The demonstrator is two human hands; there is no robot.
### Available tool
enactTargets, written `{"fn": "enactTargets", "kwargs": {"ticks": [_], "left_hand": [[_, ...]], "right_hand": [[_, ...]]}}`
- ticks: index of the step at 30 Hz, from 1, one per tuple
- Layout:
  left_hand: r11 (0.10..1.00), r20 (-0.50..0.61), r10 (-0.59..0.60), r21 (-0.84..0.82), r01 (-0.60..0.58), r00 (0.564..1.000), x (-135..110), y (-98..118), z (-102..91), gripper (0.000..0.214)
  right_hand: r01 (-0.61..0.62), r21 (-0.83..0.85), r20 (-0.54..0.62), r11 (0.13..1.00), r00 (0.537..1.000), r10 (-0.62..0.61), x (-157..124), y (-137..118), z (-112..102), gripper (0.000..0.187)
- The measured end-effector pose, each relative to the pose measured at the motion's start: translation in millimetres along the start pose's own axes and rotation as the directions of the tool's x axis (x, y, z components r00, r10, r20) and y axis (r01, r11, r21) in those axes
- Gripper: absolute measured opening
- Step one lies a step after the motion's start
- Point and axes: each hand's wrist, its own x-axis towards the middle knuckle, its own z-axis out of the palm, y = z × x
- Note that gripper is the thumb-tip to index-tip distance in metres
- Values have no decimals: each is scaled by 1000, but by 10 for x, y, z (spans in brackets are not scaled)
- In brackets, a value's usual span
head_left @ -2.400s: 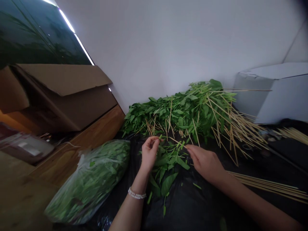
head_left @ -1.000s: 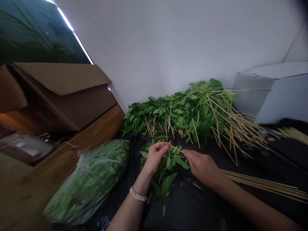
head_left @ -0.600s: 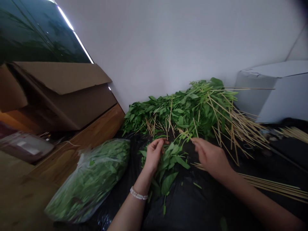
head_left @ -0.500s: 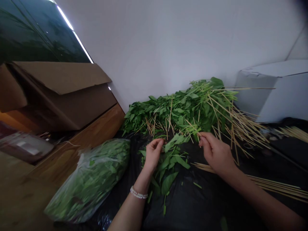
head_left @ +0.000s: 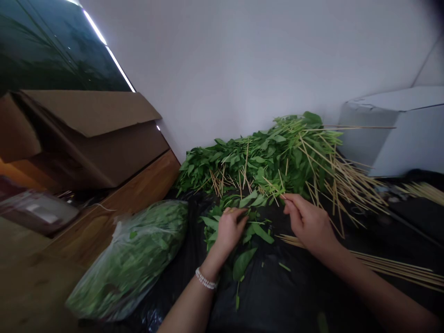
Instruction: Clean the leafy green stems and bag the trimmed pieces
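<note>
My right hand is closed in a pinch on a thin bamboo stick, the near end hidden by the fingers. Light green stems show at its fingertips, in front of the leafy heap. Over a small pile of loose green leaves reaches my left hand, its thumb and fingers apart and touching the leaves. It wears a beaded bracelet. Behind both hands lies a long heap of leafy greens, with many bamboo sticks poking out at its right side.
A clear plastic bag of leaves lies at left on black plastic sheeting. Loose bamboo sticks lie under my right forearm. An open cardboard box stands at far left, a white box at right, against a pale wall.
My left hand has moved right and slightly down onto the loose leaves, its fingers spreading. My right hand has shifted a little left, still pinching the stick.
</note>
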Motion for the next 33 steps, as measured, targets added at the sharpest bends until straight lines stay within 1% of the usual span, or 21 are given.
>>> {"fn": "enactTargets", "kwargs": {"ticks": [2,4,6,7,9,12,14,16,18,22,27,33], "left_hand": [[996,-110,-58,-67,51,992,28,-39,-27,19],[980,-215,-147,-165,113,965,55,-83,-62,18],[947,-280,-235,-283,154,931,78,-117,-102,17],[923,-289,-269,-350,160,919,88,-125,-122,18],[854,-267,-319,-496,154,909,102,-119,-159,20],[698,-166,-385,-696,169,908,109,-59,-197,25],[610,-104,-414,-769,190,904,106,-5,-208,28],[563,-64,-417,-802,202,907,100,41,-211,30],[532,-27,-402,-821,209,915,93,73,-208,31],[478,28,-392,-848,230,919,78,110,-199,33],[438,66,-401,-863,254,914,61,146,-194,36],[422,86,-416,-863,277,905,57,142,-184,37]], "right_hand": [[-2,32,23,999,1000,1,-1,-13,-7,21],[-4,62,60,998,998,0,-7,-32,-18,21],[-1,90,99,996,995,-8,-18,-56,-28,21],[2,103,118,995,993,-14,-25,-70,-32,20],[14,119,157,993,987,-33,-40,-97,-30,21],[54,93,230,994,970,-75,-68,-124,3,23],[85,45,298,995,950,-95,-92,-129,43,24],[107,-6,361,994,927,-97,-117,-122,88,27],[120,-40,385,992,918,-95,-141,-107,128,29],[116,-68,377,991,923,-82,-174,-76,176,31],[105,-96,405,990,912,-57,-183,-79,183,31],[111,-83,371,990,926,-73,-182,-87,187,31]]}}
